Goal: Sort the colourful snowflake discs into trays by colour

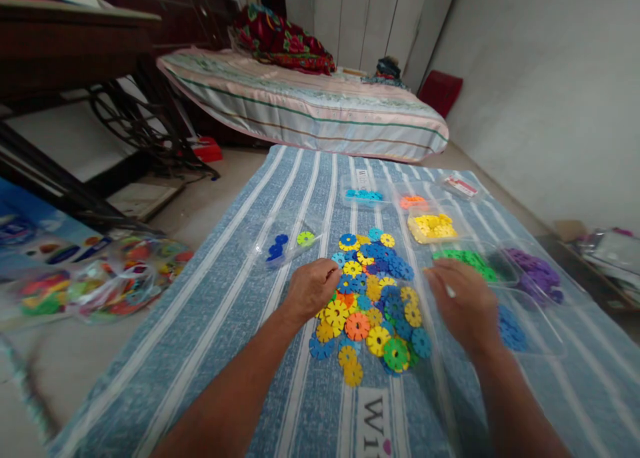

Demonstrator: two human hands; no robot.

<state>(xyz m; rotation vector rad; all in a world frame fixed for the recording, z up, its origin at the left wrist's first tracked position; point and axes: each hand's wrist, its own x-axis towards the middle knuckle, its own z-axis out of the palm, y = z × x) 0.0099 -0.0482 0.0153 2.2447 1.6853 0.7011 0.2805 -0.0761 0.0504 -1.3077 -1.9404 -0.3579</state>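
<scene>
A loose heap of notched plastic discs, the snowflake building kind, in yellow, blue, orange and green (pixel 357 327), lies on the striped cloth. My left hand (pixel 310 289) is closed at the heap's left edge, fingers curled; whatever it pinches is hidden. To the right of the heap, my right hand (pixel 463 305) is slightly blurred, its fingers drawn together with a trace of yellow at the tips. It is near the box of green discs (pixel 467 263) and the box of yellow discs (pixel 434 227). Blue discs (pixel 513 328) sit in a clear box partly behind my right wrist.
Purple discs (pixel 535 275) are at the right, light blue discs (pixel 364 196) and orange discs (pixel 413 202) in boxes farther back. A clear box at left holds dark blue discs (pixel 276 250) and a lime disc (pixel 305 239). A bed (pixel 310 115) stands beyond the table.
</scene>
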